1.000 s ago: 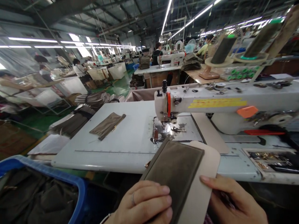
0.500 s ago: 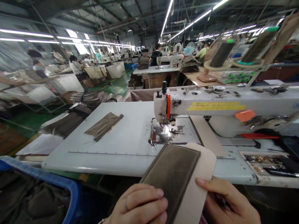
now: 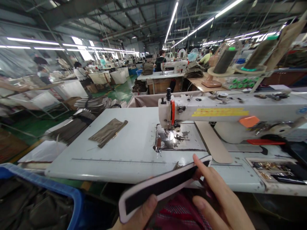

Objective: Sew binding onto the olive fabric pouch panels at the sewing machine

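A long flat panel, pale at the border with a black strip along its middle, is tilted up in front of the table's near edge. My left hand grips its near left end, the thumb on the black face. At the far right end, my right hand holds it with the index finger along the edge and the thumb apart from it; its other fingers are partly hidden. A dark tip peeks out behind the panel. On the table lies a brown fabric piece with a zipper-like edge.
A sewing machine stands over the right side of the table, a beige board under its arm. A blue bin of dark pieces sits at lower left. Small metal parts fill a tray at right. Thread cones rise behind.
The held piece has turned from its brown fabric and beige faces to a pale-edged black face. My left hand has shifted lower, and my right index finger has moved up to the far end.
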`<state>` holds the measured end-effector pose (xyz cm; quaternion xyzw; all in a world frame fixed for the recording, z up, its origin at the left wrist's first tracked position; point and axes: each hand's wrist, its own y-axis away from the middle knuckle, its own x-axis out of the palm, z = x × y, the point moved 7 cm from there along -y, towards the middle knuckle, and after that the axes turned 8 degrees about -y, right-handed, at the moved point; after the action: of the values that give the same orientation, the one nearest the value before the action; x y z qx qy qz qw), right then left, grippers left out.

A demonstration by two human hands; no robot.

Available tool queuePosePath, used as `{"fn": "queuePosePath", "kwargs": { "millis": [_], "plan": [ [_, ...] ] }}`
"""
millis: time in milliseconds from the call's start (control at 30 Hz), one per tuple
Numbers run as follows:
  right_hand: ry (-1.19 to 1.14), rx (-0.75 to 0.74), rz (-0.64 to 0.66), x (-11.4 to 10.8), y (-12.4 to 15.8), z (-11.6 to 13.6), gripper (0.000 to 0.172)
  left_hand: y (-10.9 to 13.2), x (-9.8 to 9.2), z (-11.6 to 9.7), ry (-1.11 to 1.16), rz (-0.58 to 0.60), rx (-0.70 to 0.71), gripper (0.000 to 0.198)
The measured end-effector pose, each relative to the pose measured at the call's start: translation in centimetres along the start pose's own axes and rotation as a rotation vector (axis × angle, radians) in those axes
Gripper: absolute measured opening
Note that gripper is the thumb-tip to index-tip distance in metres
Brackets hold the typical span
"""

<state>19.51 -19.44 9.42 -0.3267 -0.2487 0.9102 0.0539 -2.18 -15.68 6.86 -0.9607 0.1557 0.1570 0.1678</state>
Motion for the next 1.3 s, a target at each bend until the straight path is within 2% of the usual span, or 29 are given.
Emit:
{"fn": "queuePosePath", "kwargs": {
  "millis": [67,167,200,267,367,467,600,867,1033,1200,1300],
  "plan": [
    [0.074,-0.057,0.044,0.7,-0.2,0.5,0.057,1.3,-0.2,2.1,0.159,-0.127,-0.319,0.033],
    [0.153,-0.111,-0.001,1.2,0.1,0.7,0.046,3.5,1.2,4.2,0.51,-0.259,-0.803,0.041],
    [0.159,-0.126,-0.027,1.3,0.3,0.8,0.043,3.9,1.8,4.4,0.611,-0.288,-0.9,0.045],
    [0.156,-0.142,-0.056,1.5,0.6,0.8,0.038,4.1,2.7,4.4,0.77,-0.32,-0.983,0.05],
    [0.151,-0.152,-0.026,2.0,0.5,1.0,0.039,3.6,3.2,4.2,0.875,-0.329,-0.952,0.055],
    [0.149,-0.165,0.002,2.4,0.3,1.3,0.041,3.6,2.9,4.3,0.845,-0.335,-0.913,0.053],
    [0.144,-0.178,0.002,2.5,0.2,1.5,0.042,3.7,3.3,4.1,0.854,-0.296,-0.933,0.051],
    [0.147,-0.155,-0.007,2.5,0.5,1.3,0.043,3.0,3.4,2.8,0.812,-0.267,-0.872,0.062],
    [0.109,-0.141,-0.035,2.5,0.6,1.1,0.042,2.9,2.7,2.5,0.638,-0.245,-0.819,0.049],
    [0.065,-0.129,-0.02,2.5,0.5,1.0,0.041,2.5,1.7,1.9,0.523,-0.349,-0.779,0.049],
    [0.083,-0.149,-0.012,2.5,0.3,1.2,0.042,2.6,1.7,1.9,0.492,-0.362,-0.805,0.049]
  ]
}}
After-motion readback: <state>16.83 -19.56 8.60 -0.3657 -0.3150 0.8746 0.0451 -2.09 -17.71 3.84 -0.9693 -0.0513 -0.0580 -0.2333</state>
